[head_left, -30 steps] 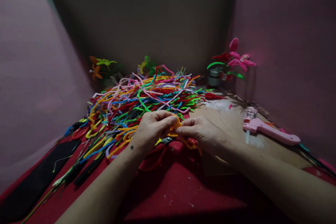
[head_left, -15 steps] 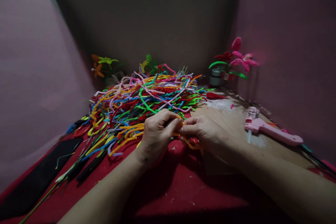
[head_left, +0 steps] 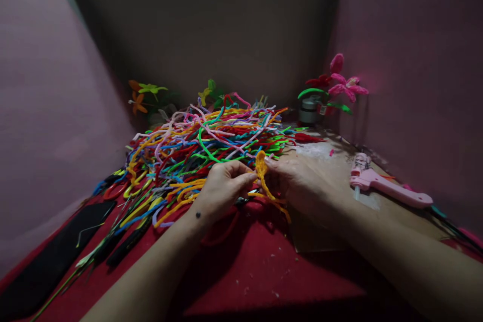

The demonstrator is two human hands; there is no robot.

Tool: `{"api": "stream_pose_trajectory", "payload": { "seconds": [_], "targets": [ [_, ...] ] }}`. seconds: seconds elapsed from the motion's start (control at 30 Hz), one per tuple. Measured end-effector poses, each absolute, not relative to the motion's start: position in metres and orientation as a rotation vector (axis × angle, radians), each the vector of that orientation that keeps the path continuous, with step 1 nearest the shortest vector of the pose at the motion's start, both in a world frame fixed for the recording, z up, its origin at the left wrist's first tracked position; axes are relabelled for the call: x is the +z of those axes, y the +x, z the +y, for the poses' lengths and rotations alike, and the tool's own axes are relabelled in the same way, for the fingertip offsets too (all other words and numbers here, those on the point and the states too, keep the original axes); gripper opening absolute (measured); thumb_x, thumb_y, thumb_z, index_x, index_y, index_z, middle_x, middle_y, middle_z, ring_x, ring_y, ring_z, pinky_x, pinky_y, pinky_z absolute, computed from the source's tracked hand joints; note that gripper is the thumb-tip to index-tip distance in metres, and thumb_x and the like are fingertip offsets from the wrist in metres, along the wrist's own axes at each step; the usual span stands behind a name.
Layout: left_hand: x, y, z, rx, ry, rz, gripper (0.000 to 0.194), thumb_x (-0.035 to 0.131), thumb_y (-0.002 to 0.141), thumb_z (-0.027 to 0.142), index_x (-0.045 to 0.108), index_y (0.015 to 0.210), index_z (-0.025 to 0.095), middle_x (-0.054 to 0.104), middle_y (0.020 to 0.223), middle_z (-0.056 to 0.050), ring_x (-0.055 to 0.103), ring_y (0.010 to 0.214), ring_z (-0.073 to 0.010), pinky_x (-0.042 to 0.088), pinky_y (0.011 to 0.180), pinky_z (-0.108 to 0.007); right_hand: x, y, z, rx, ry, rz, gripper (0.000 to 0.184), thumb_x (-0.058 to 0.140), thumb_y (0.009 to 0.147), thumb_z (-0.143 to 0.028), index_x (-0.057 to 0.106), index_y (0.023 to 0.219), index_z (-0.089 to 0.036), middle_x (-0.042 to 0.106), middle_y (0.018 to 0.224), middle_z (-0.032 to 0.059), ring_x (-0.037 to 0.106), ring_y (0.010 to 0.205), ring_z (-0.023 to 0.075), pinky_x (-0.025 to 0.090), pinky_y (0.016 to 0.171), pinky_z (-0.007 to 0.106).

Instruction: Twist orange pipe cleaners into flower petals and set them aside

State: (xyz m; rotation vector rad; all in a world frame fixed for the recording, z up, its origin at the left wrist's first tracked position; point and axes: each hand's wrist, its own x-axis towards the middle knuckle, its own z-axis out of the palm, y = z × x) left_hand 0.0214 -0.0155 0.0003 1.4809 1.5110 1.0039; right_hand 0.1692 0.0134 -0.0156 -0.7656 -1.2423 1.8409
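we hold the orange fuzzy piece [head_left: 261, 167] in the middle, over the near part of the red cloth [head_left: 264, 282]. our left hand [head_left: 222, 186] pinches its left edge with thumb and finger. our right hand [head_left: 296, 178] grips its right side, with the thumb near the top and some fingers hidden. the piece is soft and curved like a thin petal, and thin orange strands hang down below it. just past our hands is a big messy pile of fuzzy sticks [head_left: 211, 136], bendy and in lots of colors. on the right, a smooth pink glue gun [head_left: 390, 188] lies on the flat brown board [head_left: 324, 171], with a clear stick poking out. far right, a fuzzy pink flower [head_left: 347, 86] is up by a round gray pot [head_left: 308, 110]. a tiny pale label [head_left: 323, 110] is beside the pot, but its writing is too small to read. on the left lies a flat black thing [head_left: 49, 256].
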Motion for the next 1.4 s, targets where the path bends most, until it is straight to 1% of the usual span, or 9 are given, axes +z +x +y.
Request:
{"api": "stream_pose_trajectory", "payload": {
  "seconds": [0.2,0.6,0.83,0.93,1.1,1.17,1.27,1.33,1.4],
  "targets": [
    [-0.003,0.021,-0.014,1.024,1.534,1.508,0.017,0.061,0.069,0.027,0.060,0.066,0.011,0.053,0.050,0.002,0.043,0.043,-0.0062,0.032,0.041,-0.016,-0.028,0.169,0.017,1.827,-0.759,-1.351,0.017,0.064,0.066,-0.028,0.058,0.062,-0.012,0.051,0.056,-0.0017,0.040,0.047,0.0065,0.028,0.048,0.023],
    [-0.025,0.025,-0.025,1.384,2.271,1.548,0.017,0.057,0.075,0.023,0.059,0.061,0.014,0.055,0.057,0.001,0.048,0.052,-0.0077,0.036,0.053,-0.020,-0.027,0.165,0.010,1.644,-0.891,-1.363,0.017,0.062,0.067,-0.027,0.057,0.058,-0.013,0.049,0.051,-0.0029,0.037,0.044,0.0056,0.024,0.045,0.022],
    [-0.013,0.026,-0.019,1.396,1.432,1.329,0.019,0.060,0.074,0.031,0.056,0.065,0.015,0.050,0.049,0.004,0.041,0.040,-0.0055,0.033,0.040,-0.017,-0.021,0.164,0.012,1.699,-0.740,-1.174,0.015,0.068,0.064,-0.026,0.061,0.068,-0.012,0.054,0.055,-0.0030,0.041,0.047,0.0055,0.027,0.046,0.022],
    [-0.014,0.022,-0.014,1.311,1.251,1.187,0.019,0.063,0.073,0.033,0.058,0.075,0.015,0.054,0.055,0.004,0.042,0.039,-0.0040,0.032,0.039,-0.015,-0.025,0.165,0.017,1.729,-0.711,-1.077,0.017,0.069,0.063,-0.026,0.062,0.070,-0.012,0.054,0.055,-0.0031,0.037,0.044,0.0043,0.025,0.044,0.022],
    [-0.021,0.030,-0.017,1.070,1.120,0.929,0.020,0.062,0.075,0.029,0.063,0.086,0.012,0.064,0.075,-0.004,0.057,0.060,-0.0081,0.045,0.059,-0.018,-0.029,0.164,0.017,1.828,-0.582,-0.998,0.022,0.071,0.063,-0.028,0.061,0.075,-0.013,0.057,0.058,-0.0016,0.049,0.048,0.0073,0.035,0.046,0.021],
    [-0.023,0.033,-0.018,1.022,1.078,0.888,0.017,0.062,0.075,0.027,0.063,0.081,0.011,0.063,0.067,-0.004,0.059,0.060,-0.0098,0.046,0.061,-0.020,-0.028,0.163,0.013,1.840,-0.569,-1.021,0.025,0.071,0.063,-0.031,0.060,0.077,-0.014,0.056,0.056,-0.0019,0.049,0.046,0.0076,0.036,0.044,0.021],
    [-0.024,0.035,-0.018,0.940,1.002,0.911,0.015,0.063,0.074,0.026,0.059,0.073,0.012,0.053,0.047,0.003,0.047,0.037,-0.0058,0.038,0.041,-0.017,-0.025,0.163,0.008,1.781,-0.638,-1.077,0.027,0.071,0.063,-0.034,0.059,0.078,-0.015,0.056,0.056,-0.0020,0.050,0.045,0.0083,0.037,0.043,0.021],
    [-0.023,0.035,-0.017,0.886,0.956,0.895,0.016,0.062,0.075,0.027,0.057,0.072,0.012,0.048,0.041,0.006,0.037,0.027,-0.0035,0.033,0.034,-0.017,-0.024,0.163,0.006,1.732,-0.691,-1.087,0.026,0.071,0.063,-0.033,0.059,0.078,-0.015,0.057,0.059,-0.0019,0.051,0.047,0.0084,0.039,0.046,0.022],
    [-0.023,0.036,-0.018,0.873,0.966,0.881,0.017,0.060,0.077,0.027,0.056,0.071,0.012,0.049,0.041,0.006,0.037,0.026,-0.0031,0.034,0.033,-0.016,-0.023,0.164,0.008,1.679,-0.734,-1.109,0.024,0.069,0.065,-0.033,0.058,0.076,-0.015,0.055,0.059,-0.0023,0.049,0.046,0.0078,0.038,0.045,0.022]
  ]
}}
